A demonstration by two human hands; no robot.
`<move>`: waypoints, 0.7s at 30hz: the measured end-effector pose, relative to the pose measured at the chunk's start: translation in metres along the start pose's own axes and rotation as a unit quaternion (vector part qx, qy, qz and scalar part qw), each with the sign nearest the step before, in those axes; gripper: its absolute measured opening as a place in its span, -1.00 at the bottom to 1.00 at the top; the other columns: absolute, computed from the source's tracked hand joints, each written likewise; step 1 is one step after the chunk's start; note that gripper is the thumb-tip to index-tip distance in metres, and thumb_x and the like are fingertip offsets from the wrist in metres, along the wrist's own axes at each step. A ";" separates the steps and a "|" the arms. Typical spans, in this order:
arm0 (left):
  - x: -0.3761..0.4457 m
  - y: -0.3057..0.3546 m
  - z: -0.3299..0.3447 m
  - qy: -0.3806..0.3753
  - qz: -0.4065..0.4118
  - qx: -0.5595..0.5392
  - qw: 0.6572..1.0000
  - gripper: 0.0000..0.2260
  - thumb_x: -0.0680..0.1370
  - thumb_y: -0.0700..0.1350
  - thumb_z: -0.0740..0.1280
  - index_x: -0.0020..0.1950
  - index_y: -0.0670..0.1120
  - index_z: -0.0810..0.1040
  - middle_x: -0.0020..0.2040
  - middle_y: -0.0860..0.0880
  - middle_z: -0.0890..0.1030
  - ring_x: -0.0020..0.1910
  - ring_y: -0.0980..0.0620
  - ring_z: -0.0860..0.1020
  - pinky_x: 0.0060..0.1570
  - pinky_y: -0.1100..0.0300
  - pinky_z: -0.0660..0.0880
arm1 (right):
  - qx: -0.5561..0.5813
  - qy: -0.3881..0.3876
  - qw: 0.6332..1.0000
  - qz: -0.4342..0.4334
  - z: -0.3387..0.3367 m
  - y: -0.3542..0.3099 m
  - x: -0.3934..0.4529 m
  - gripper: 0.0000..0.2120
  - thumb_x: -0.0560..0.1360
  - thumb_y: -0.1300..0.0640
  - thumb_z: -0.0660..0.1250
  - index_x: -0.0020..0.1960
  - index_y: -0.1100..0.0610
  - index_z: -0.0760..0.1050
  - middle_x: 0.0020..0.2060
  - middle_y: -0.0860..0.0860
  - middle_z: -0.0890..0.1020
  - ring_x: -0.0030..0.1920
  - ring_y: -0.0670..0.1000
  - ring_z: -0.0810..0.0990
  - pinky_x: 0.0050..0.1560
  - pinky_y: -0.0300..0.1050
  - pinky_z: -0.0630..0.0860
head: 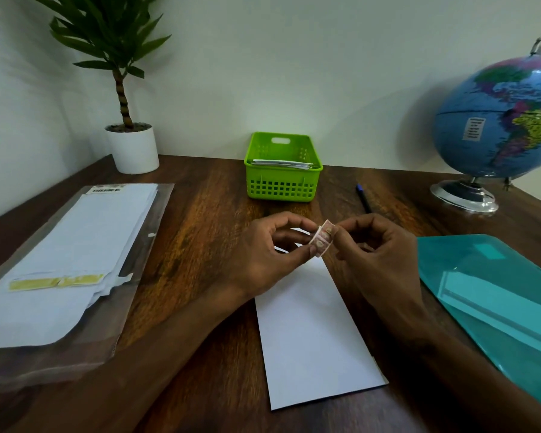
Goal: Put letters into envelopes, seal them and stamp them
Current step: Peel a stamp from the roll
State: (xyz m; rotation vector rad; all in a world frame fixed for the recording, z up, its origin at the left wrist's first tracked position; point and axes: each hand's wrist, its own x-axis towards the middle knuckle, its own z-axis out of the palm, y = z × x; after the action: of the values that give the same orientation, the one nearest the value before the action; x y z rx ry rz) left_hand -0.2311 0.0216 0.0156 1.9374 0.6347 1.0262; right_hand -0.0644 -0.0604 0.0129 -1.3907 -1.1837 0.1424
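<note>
We've got the stamp strip (323, 241) pinched btwn left hand (263, 254) & right hand (378, 257), above the envelope (313, 332) — risk: uneven pull tears across a stamp, not the perforation.

Two bare forearms end in bare hands, left (263, 248) and right (378, 254) (no sleeves, rings, watch or gloves show); fingernails short.

Envelope (316, 332) lies on the desk (206, 207); basket (282, 170) behind, folder (494, 292) right, envelope pack (66, 264) left.
</note>
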 end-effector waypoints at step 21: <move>0.004 -0.005 0.000 0.009 -0.040 -0.088 0.995 -0.72 0.48 -0.20 0.53 0.18 -0.15 0.68 -0.08 -0.05 0.76 -0.12 0.02 0.73 -0.14 0.16 0.67 | 0.051 0.013 0.998 -0.041 0.000 -0.002 0.000 -0.87 0.49 0.19 0.53 -0.10 -0.03 0.66 -0.20 -0.14 0.72 -0.20 -0.11 0.72 -0.21 -0.37 0.61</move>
State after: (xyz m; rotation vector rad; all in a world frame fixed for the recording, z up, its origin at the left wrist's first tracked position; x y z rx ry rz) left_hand -0.2294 0.0270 0.0125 1.7388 0.6071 1.0162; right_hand -0.0658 -0.0609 0.0147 -1.2488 -1.1940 0.1252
